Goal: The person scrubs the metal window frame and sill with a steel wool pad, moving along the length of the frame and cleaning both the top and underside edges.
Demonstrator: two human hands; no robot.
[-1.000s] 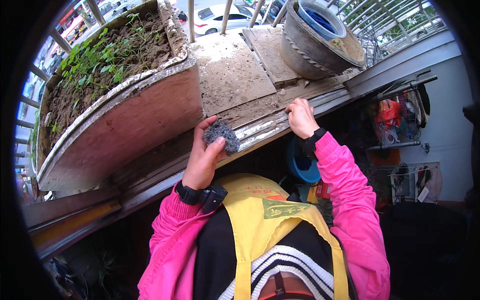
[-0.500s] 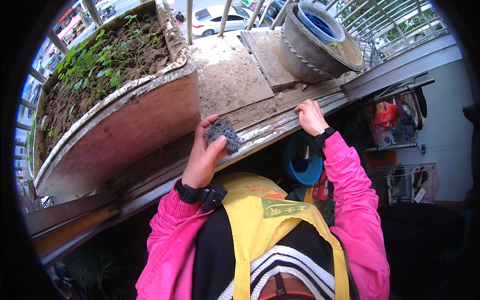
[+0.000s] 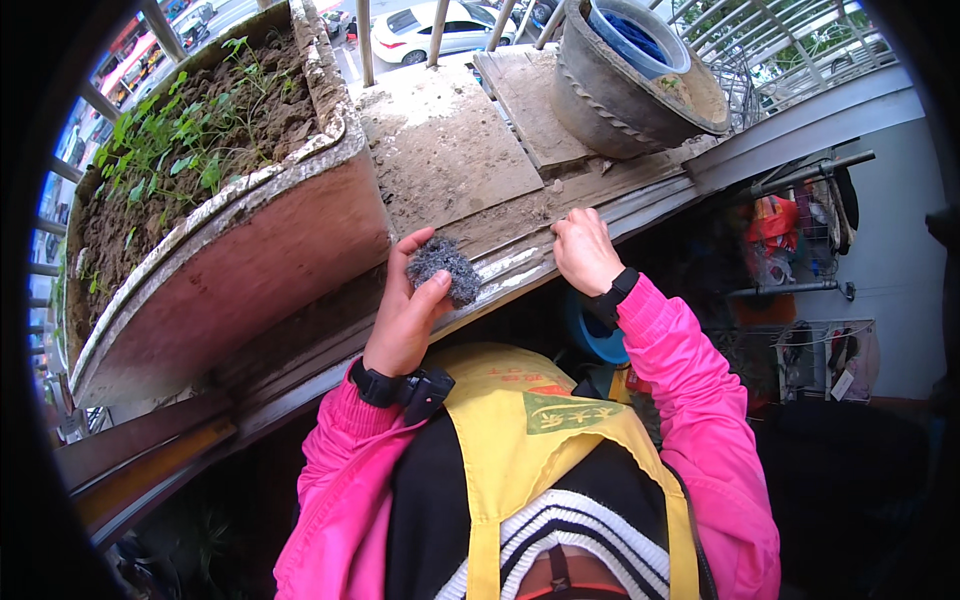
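This looks like a home's window ledge (image 3: 450,165): metal bars (image 3: 365,45), a planter (image 3: 250,265) of seedlings (image 3: 150,140) and 1 grey flowerpot (image 3: 605,115) stand above a street (image 3: 348,62).

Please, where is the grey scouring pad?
In the head view, just left of centre, the left hand holds the grey scouring pad near the planter.

The left arm (image 3: 340,480) is extended forward, and the left hand (image 3: 402,318) is curved in a grip, its thumb (image 3: 434,287) set opposite the fingers (image 3: 407,243). The right arm (image 3: 690,375) is angled inward; the right hand (image 3: 588,255) is held back upward, its fingers curled under, their tips partly hidden.
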